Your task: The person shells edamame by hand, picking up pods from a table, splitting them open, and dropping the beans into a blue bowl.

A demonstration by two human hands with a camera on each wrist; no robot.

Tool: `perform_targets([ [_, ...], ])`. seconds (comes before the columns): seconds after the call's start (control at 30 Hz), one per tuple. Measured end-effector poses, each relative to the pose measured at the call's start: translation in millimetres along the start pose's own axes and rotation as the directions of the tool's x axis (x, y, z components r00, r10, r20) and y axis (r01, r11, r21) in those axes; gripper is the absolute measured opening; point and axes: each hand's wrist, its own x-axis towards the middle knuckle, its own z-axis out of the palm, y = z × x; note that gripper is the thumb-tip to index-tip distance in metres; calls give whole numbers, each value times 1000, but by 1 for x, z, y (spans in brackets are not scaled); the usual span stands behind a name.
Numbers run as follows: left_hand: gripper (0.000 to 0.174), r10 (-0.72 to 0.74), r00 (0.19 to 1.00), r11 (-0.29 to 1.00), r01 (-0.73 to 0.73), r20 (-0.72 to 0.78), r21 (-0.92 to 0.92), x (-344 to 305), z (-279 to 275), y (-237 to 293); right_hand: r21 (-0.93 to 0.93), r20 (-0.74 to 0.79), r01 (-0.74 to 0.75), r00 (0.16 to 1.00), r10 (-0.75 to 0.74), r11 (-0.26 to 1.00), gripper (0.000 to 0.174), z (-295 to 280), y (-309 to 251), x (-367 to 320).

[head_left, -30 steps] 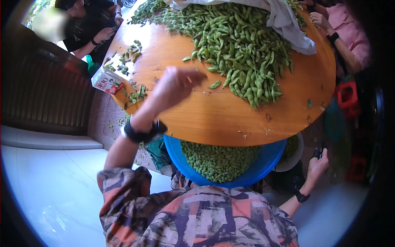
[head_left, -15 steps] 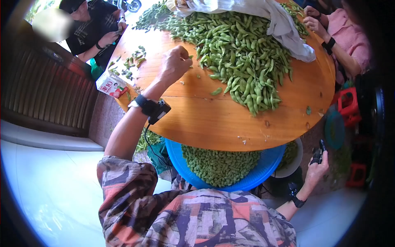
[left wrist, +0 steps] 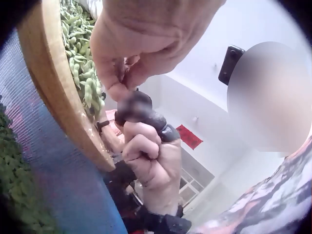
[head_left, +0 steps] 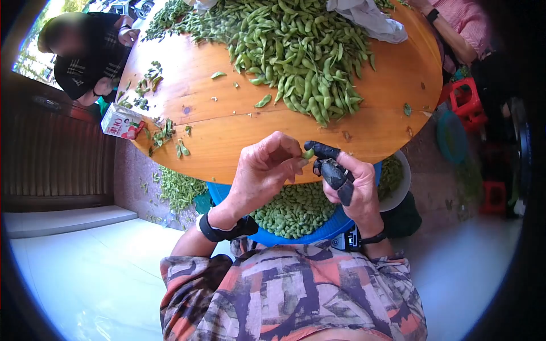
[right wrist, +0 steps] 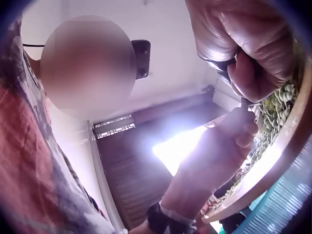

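In the head view my left hand point(head_left: 264, 170) pinches a green soybean pod point(head_left: 308, 154) between thumb and forefinger, over the table's near edge. My right hand point(head_left: 358, 184) meets it from the other side, with black guards on thumb and forefinger and the guarded tips around the pod's end. Its other fingers curl in, as the left wrist view shows. Below both hands sits a blue basin point(head_left: 333, 228) full of shelled green beans point(head_left: 296, 213). A big heap of soybean pods point(head_left: 301, 57) covers the far part of the wooden table point(head_left: 216, 136).
At the table's left stand a white carton point(head_left: 118, 122) and scattered pods point(head_left: 162, 133). A white cloth point(head_left: 369, 23) lies over the heap's far side. Beside the basin is a pale tub point(head_left: 401, 182). Red stools point(head_left: 467, 102) stand right, and two people sit around the table.
My left hand has come back from the table's left-middle towards my body with a pod. The right hand has risen from low at the right to meet it over the basin.
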Motion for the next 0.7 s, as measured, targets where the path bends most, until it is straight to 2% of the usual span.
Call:
perform_targets([
  [0.1,17,42,998,998,-41,-43,42,-3,10,-7,-38,27,-5,1000,6,999,26,-3,7,1],
  [0.17,27,28,994,997,-20,-107,76,-4,14,-9,28,-8,-90,996,90,996,22,-3,10,2],
  [0.3,34,9,994,996,1,-109,87,-5,16,-12,47,23,-47,999,46,998,21,-5,11,0],
  [0.37,34,125,985,971,-97,-119,218,-4,18,-16,34,45,-21,999,20,999,21,-7,12,-1],
  [0.4,34,122,985,972,-94,-119,218,-5,18,-17,36,44,-24,999,23,999,21,-7,11,-1],
  [0.47,36,48,993,998,-44,-110,35,-5,18,-16,-49,56,35,998,-32,998,22,-7,10,0],
  [0.5,36,45,993,999,-41,-109,34,-6,16,-14,-48,53,32,998,-30,998,22,-13,12,0],
  [0.53,36,-122,993,950,117,2,-290,-5,12,-9,102,151,-33,988,17,994,23,-21,15,1],
  [0.57,36,-241,957,777,289,159,-559,-5,10,-7,242,253,-111,966,47,964,24,-26,17,1],
  [0.6,36,-245,956,777,293,162,-557,-5,11,-10,246,249,-110,967,47,963,24,-25,16,1],
  [0.67,37,-168,941,589,336,295,-735,-8,13,-17,162,276,-74,961,27,984,25,-20,10,0],
  [0.7,37,-160,948,584,316,276,-747,-10,14,-17,-185,267,117,962,-65,976,28,-17,0,2],
])
